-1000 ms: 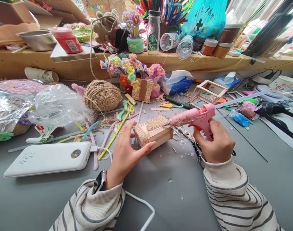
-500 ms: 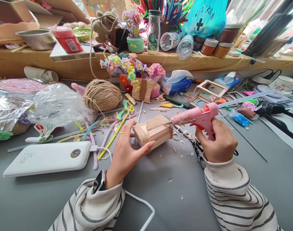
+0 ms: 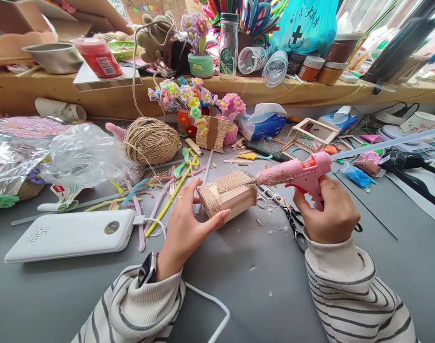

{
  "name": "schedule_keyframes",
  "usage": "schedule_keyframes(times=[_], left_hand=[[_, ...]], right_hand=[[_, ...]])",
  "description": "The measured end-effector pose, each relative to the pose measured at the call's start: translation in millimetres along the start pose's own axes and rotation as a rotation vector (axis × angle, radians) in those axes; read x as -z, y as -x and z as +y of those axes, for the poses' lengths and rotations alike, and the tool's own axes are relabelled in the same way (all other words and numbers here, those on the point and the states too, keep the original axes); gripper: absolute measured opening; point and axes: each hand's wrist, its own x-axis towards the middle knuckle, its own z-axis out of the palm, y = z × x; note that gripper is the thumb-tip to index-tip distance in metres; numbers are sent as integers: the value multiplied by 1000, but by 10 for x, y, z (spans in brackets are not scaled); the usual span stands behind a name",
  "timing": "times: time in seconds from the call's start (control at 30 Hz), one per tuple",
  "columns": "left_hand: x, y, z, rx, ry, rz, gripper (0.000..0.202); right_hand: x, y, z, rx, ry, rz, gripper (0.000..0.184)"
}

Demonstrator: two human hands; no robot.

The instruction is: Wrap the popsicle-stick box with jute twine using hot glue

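My left hand (image 3: 188, 228) grips the near end of a small barrel (image 3: 229, 197) made of wooden sticks, with twine wound round both ends and a twine patch on top. The barrel lies tilted on its side just above or on the table; I cannot tell which. Closed round the handle of a pink glue gun (image 3: 294, 176), my right hand (image 3: 329, 209) keeps the nozzle at the barrel's right twine-wrapped end. A long clear glue stick (image 3: 385, 144) juts out of the gun's back.
Black-handled scissors (image 3: 292, 216) lie beneath the gun. A ball of twine (image 3: 153, 140), pipe cleaners (image 3: 167, 205) and a white power bank (image 3: 70, 236) with its cable are on the left. Behind stand a flower box (image 3: 208, 133), tissue packs (image 3: 263, 121) and a wooden frame (image 3: 312, 133).
My right hand and the glue gun have shifted slightly to the right, with the gun's back end tipped a little higher. My left hand and the barrel have stayed in place.
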Motion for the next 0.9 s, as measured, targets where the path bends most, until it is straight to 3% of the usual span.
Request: schedule_keyframes(times=[0.17, 0.9], left_hand=[[2, 6, 8, 4, 4, -4, 68], [-8, 4, -12, -1, 14, 5, 69]], right_hand=[[28, 6, 9, 45, 11, 31, 31], [71, -20, -2, 1, -24, 10, 28]])
